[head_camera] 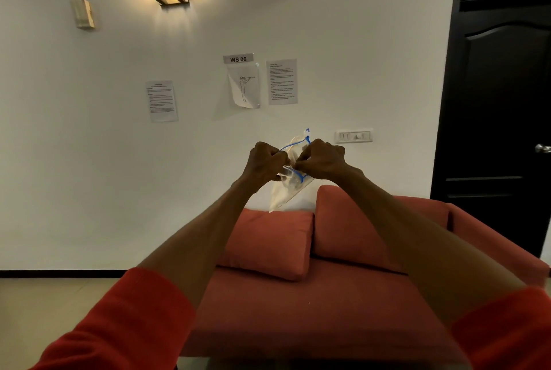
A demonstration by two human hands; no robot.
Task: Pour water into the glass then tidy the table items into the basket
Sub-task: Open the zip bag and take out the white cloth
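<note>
You hold a small clear plastic zip bag with a blue seal strip (293,174) up at arm's length, in front of the white wall and above the far cushions of the coral-red fabric sofa (298,295). Your left hand (264,162) is curled, its fingertips pinching the bag's left side near the mouth; your right hand (323,159) is curled too, pinching the seal strip just beside the left fingertips. The two hands nearly touch over the mouth, and the body of the bag hangs below them, tilted down to the left. Something pale seems to lie inside, but you cannot tell what it is through the film.

You appear to be working the seal, though whether you are opening or closing it is not clear from here. Keep both pinches on the blue strip itself, not on the loose film, which would stretch and slip. Move your fingertips along the strip in small steps, and keep the mouth uppermost so nothing drops out.

The glass, the water, the table and the basket are all out of view, so how much of the pouring and tidying is done cannot be judged. Lower your head towards them before carrying the bag anywhere.
</note>
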